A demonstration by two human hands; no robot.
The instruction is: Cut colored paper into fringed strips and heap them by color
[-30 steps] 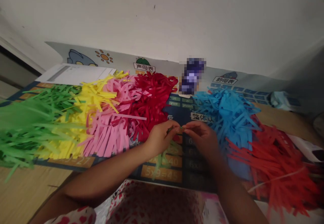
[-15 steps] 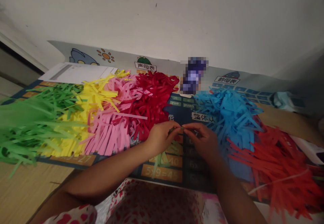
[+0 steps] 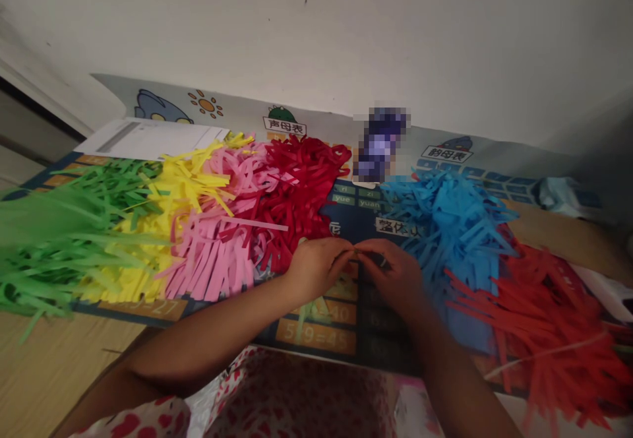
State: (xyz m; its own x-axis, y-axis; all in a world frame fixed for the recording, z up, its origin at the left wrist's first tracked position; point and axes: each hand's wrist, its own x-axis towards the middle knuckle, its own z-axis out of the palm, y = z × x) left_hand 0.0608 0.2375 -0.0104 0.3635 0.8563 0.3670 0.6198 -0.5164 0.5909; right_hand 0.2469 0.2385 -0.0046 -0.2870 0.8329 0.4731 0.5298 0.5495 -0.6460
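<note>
My left hand (image 3: 319,265) and my right hand (image 3: 393,272) meet at the fingertips over the middle of the table. Both are closed in a pinch on a thin greenish strip (image 3: 356,251), mostly hidden by the fingers. Pale green paper strips (image 3: 322,304) show below my left hand; whether they join the pinched piece, I cannot tell. Left of my hands lie dark red paper fringe (image 3: 301,207) and pink paper fringe (image 3: 210,263). Blue paper fringe (image 3: 455,220) lies just beyond my right hand.
Yellow fringe (image 3: 141,253) and green fringe (image 3: 54,260) spread over the left side, orange-red fringe (image 3: 558,319) over the right. A white sheet (image 3: 153,140) lies at the back left. A pixelated phone-like object (image 3: 380,144) leans near the wall. The table mat (image 3: 316,339) carries printed sums.
My hands stay pinched together at nearly the same spot. The fingertips have drawn slightly closer, and less of the green strip shows between them. The view has shifted a little.
</note>
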